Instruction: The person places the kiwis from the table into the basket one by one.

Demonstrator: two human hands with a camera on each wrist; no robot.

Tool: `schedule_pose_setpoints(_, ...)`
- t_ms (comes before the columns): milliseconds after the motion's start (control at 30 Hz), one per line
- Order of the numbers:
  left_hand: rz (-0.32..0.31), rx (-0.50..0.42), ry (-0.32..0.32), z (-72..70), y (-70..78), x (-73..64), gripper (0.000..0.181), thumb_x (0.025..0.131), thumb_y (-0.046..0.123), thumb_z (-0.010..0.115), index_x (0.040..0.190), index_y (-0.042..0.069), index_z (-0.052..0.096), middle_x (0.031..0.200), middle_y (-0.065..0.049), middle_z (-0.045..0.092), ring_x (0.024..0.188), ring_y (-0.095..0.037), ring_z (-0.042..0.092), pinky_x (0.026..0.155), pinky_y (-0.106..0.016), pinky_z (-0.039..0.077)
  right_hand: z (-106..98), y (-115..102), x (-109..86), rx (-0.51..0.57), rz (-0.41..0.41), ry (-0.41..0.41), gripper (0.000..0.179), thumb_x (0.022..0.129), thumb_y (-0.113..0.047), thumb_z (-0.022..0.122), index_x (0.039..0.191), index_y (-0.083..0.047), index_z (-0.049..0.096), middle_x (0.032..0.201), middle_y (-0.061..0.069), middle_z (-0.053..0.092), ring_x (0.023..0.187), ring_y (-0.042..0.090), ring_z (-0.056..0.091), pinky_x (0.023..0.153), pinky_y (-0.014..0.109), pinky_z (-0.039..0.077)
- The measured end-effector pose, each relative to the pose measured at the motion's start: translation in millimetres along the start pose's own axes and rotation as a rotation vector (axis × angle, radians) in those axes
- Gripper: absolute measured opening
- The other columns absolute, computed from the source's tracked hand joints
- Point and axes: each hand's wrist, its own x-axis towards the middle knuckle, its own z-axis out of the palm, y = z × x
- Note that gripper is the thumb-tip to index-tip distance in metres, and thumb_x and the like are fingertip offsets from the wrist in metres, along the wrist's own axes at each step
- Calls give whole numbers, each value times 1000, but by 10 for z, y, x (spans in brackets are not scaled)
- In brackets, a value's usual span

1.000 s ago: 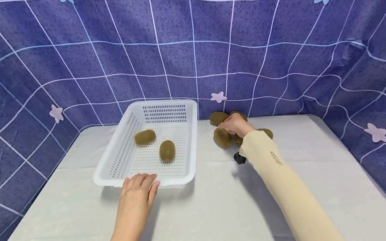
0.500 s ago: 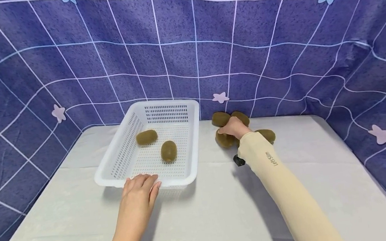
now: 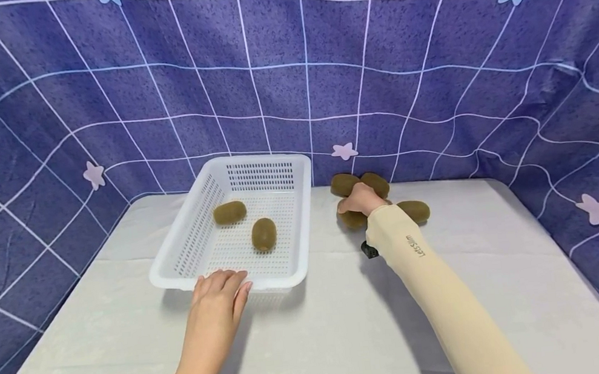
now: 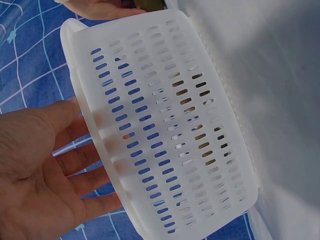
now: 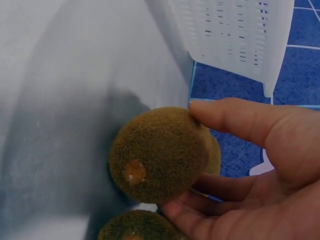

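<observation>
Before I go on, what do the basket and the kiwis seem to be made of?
The basket: likely white plastic, smooth, by its even rows of slots. The kiwis: apparently real fruit, matte, by the fuzzy brown skin; replicas aren't ruled out.

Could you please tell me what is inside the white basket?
Two kiwis lie apart in the basket. The floor directly beneath them is covered, and the near rim hides whatever lies right behind it.
</observation>
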Motion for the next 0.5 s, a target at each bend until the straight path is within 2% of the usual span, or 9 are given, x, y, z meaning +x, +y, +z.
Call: schedule_pose_setpoints(500,-7,5,8,3,2,1,22,91,14,67,107,-1,68,102,-12,66,106,-36,58,101,-63,36,2,-19,-6,17,3,33,66,80,-22,75,130,10,47,131,24,51,109,32,51,99,42,44)
